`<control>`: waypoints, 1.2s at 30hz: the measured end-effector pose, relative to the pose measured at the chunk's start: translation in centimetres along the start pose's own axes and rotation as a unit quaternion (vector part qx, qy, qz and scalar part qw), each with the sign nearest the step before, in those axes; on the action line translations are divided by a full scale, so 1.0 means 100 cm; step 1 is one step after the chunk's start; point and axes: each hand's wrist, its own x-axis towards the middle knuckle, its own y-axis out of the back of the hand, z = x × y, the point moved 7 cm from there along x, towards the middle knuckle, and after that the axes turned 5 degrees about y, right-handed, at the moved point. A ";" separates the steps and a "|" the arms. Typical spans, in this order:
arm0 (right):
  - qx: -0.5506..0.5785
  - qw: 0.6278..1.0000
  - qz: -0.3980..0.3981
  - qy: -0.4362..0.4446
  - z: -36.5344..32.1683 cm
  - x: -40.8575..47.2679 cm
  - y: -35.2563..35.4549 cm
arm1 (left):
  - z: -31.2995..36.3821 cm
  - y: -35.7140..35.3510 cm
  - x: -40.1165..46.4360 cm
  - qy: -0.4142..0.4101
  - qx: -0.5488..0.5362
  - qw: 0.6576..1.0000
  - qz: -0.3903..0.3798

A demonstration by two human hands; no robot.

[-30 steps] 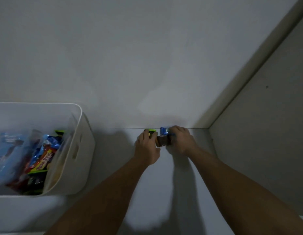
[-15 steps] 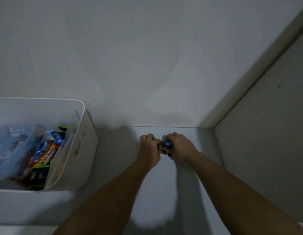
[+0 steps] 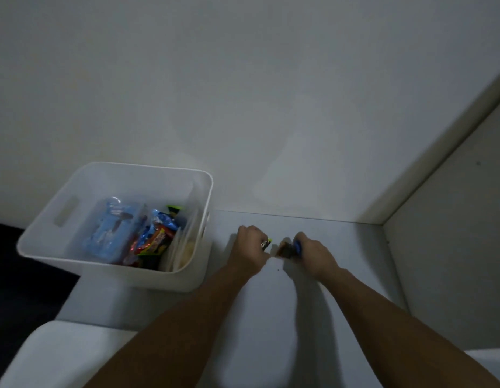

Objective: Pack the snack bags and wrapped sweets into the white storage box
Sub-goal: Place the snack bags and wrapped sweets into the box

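The white storage box [image 3: 75, 259] stands at the left on the white surface, holding a clear blue bag [image 3: 111, 233], colourful snack bags [image 3: 155, 239] and pale packets along its right wall. Just right of the box, my left hand [image 3: 250, 247] is closed around a small sweet with a yellow-green wrapper edge [image 3: 266, 243]. A short gap away, my right hand [image 3: 313, 253] grips brown and blue wrapped sweets [image 3: 288, 249]. Both hands hover low over the surface, and most of each sweet is hidden in the fists.
A white wall rises behind the surface [image 3: 271, 317], and a side panel [image 3: 453, 247] closes it off at the right. The dark floor [image 3: 19, 289] lies below the box at the left. A rounded white ledge [image 3: 61, 354] sits at the lower left.
The hands have drawn apart and back from the wall, each carrying sweets. The view has swung left, so the whole box now shows.
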 end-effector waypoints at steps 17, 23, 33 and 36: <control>0.301 0.949 0.097 -0.017 -0.263 0.002 0.109 | -0.101 0.230 -0.074 0.116 -0.093 0.964 0.223; 0.312 0.949 0.046 -0.017 -0.309 0.014 0.062 | -0.152 0.219 -0.100 0.185 -0.196 0.956 0.113; 0.288 0.945 0.155 -0.017 -0.299 -0.005 0.056 | -0.223 0.265 -0.159 0.192 -0.141 0.902 0.359; 0.288 0.933 0.211 -0.041 -0.288 -0.040 0.058 | -0.248 0.264 -0.181 0.194 -0.101 0.879 0.424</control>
